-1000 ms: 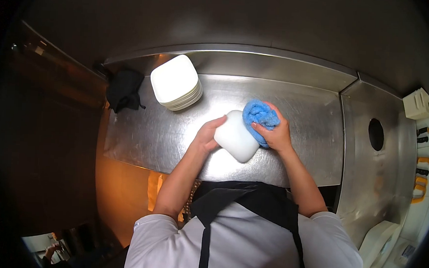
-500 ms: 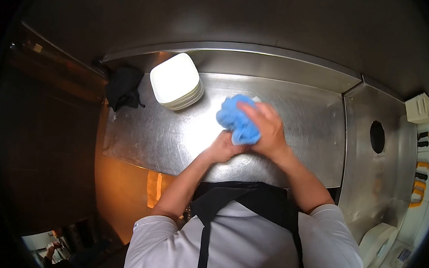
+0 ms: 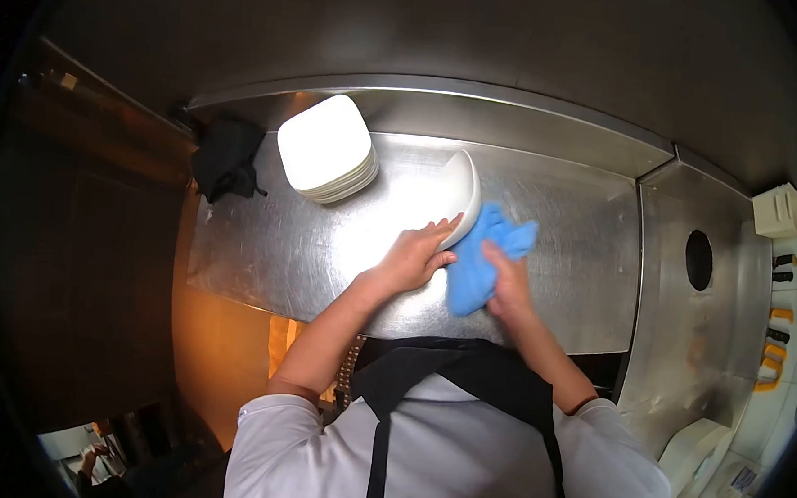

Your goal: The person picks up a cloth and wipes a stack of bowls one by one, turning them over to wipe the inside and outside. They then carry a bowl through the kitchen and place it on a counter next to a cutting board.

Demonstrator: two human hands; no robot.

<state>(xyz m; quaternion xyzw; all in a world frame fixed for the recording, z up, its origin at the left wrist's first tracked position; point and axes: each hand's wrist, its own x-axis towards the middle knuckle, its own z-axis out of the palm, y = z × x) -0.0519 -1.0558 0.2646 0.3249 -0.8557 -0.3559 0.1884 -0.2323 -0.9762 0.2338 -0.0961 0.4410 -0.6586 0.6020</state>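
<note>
A white dish (image 3: 461,191), curved and steeply tilted, stands above the metal counter. My left hand (image 3: 413,257) grips its lower edge, fingers across the near side and thumb pointing right. In my right hand (image 3: 510,286) is a bunched blue cloth (image 3: 475,276), which hangs just right of the dish and meets or overlaps its edge. A stack of white rounded-square plates (image 3: 326,144) sits to the left, towards the back of the counter.
The steel counter (image 3: 570,249) has a raised back ledge. A black cloth-like bundle (image 3: 227,161) lies at its left end. On the right are a round dark opening (image 3: 700,260), a cream-coloured block (image 3: 777,211), and several black- and yellow-handled tools (image 3: 772,363).
The cloth has moved right and down with my right hand, off the dish it was covering. The dish now shows, tilted upright in my left hand.
</note>
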